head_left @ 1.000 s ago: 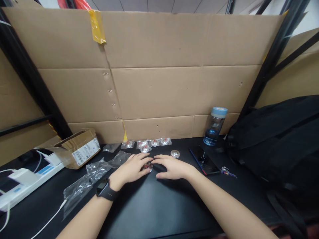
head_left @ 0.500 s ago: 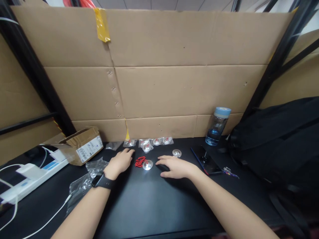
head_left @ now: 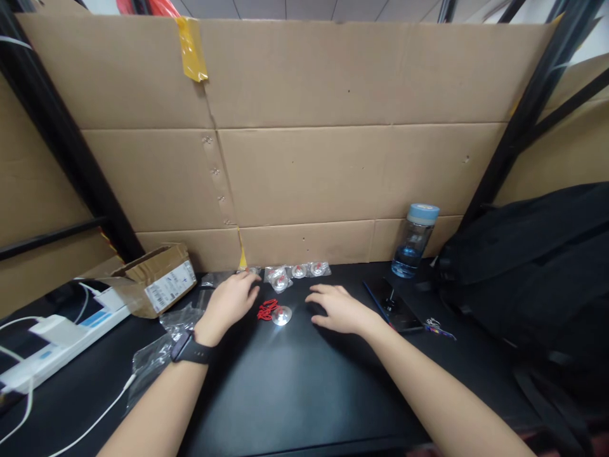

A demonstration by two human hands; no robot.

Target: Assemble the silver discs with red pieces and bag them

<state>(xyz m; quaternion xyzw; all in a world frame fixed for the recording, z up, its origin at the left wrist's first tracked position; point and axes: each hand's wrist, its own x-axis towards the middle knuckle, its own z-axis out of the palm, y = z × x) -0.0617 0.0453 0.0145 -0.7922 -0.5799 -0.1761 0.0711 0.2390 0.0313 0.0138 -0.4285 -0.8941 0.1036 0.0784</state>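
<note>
My left hand (head_left: 231, 301) is open, fingers stretched forward beside the row of small bagged discs, partly covering the leftmost bag. My right hand (head_left: 339, 310) is also open, fingers apart and bent slightly down, with nothing visible in it. Between the hands a shiny clear round disc (head_left: 282, 316) lies on the black table. A small heap of red cord (head_left: 267, 310) touches its left side. Behind these, several round discs with red centres sit in clear plastic bags (head_left: 280, 278). A second loose disc is hidden by my right hand.
An open cardboard box (head_left: 166, 279), crumpled plastic bags (head_left: 155, 358) and a white power strip (head_left: 66, 346) with cables are at left. To the right are a phone (head_left: 394, 306), a water bottle (head_left: 415, 241), a small keyring (head_left: 438, 329) and a black backpack (head_left: 533, 266). A cardboard wall (head_left: 304, 171) closes the back.
My right hand has shifted slightly right and forward, covering the loose disc that was visible beyond it. My left hand has moved a little forward over the leftmost bagged disc.
</note>
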